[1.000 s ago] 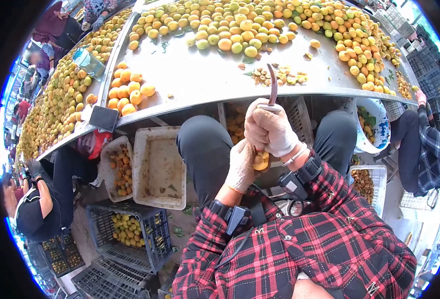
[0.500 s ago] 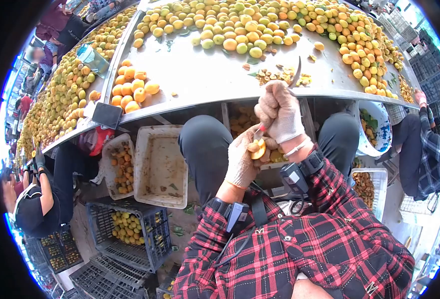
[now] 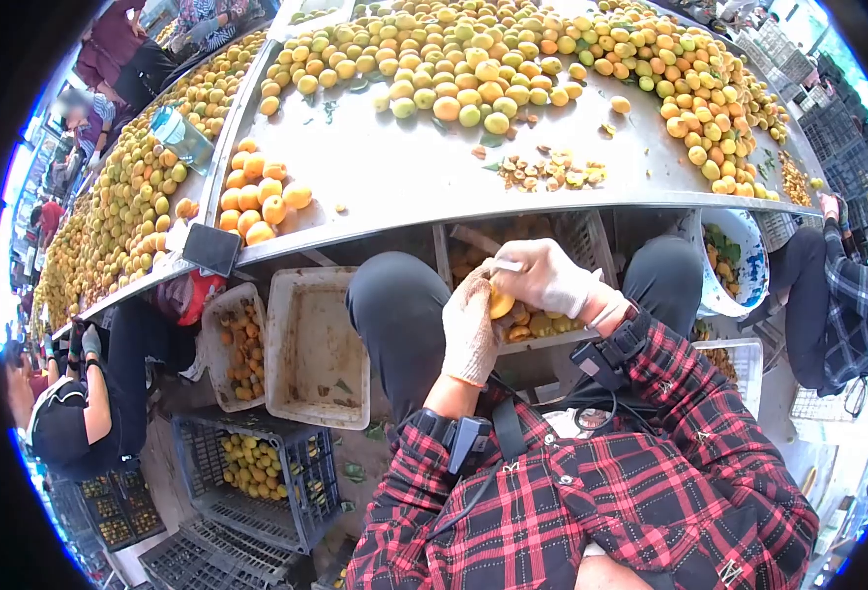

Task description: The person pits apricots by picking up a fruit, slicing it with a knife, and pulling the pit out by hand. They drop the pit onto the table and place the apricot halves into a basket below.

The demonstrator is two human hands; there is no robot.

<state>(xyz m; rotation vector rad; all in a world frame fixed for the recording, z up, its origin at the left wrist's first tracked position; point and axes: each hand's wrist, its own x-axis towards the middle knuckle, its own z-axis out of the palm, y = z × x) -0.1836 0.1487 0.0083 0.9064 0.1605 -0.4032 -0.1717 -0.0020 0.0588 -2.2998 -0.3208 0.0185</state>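
My gloved left hand is closed around a yellow apricot, which shows only in part between the fingers. My gloved right hand meets it over the fruit, its fingers closed on a small knife. Just a short pale piece of the knife shows; the rest is hidden in the grip. Both hands are above a crate of fruit pieces between my knees. Beyond them, a small heap of pits and scraps lies near the table's front edge.
Whole apricots cover the back of the metal table, with an orange group at left. A pale tub and black crate stand left, a white bucket right. Co-workers sit on both sides.
My right hand has come down and toward me, from near the table edge to the fruit. The curved blade that pointed up no longer shows. My left hand still holds the apricot.
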